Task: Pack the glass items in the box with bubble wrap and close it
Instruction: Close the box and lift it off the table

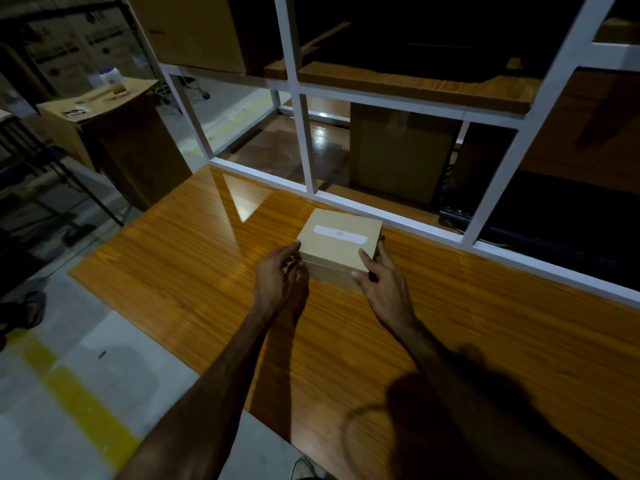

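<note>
Box (pixel 337 242) btwn both hands, seemingly gripped

Matt cardboard on glossy wood-grain

The box (pixel 341 239) looks like plain tan cardboard, smooth and dull, with a pale paper label (pixel 340 234) on its lid — the surface (pixel 194 282) under it is orange wood-grain laminate, polished enough to mirror the light. The frame (pixel 310 143) behind is white-painted — smooth, faintly satin.
</note>
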{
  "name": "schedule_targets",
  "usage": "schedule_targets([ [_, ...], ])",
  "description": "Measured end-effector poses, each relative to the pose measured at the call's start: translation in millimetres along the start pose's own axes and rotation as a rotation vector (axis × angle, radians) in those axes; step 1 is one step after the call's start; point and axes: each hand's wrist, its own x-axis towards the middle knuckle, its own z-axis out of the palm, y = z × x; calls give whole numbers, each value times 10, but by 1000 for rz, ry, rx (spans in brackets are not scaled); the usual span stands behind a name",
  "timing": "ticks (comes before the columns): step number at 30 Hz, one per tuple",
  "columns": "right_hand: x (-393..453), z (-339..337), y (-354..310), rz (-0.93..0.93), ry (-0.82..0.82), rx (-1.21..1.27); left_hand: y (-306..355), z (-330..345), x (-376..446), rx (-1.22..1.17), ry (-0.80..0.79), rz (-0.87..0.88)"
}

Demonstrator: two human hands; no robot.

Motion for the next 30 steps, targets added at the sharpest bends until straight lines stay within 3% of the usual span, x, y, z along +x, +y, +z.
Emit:
schedule_targets([
  [3,-17,3,-9,-117,49,-338,34,1,-34,74,2,-8],
  [5,-35,12,16,-269,46,-550,63,27,-128,320,-19,166],
  [7,-96,30,10,-339,13,-636,72,111,-221,441,-67,256],
  [11,-197,72,21,-335,-26,-675,159,179,-293,456,-152,139],
  [16,-121,31,64,-370,-44,-709,171,135,-295,383,-158,138],
  [26,164,73,-178,-424,-71,-595,131,45,-24,-135,98,18],
  [30,277,92,-260,-379,-153,-519,138,9,65,-200,140,-62],
])
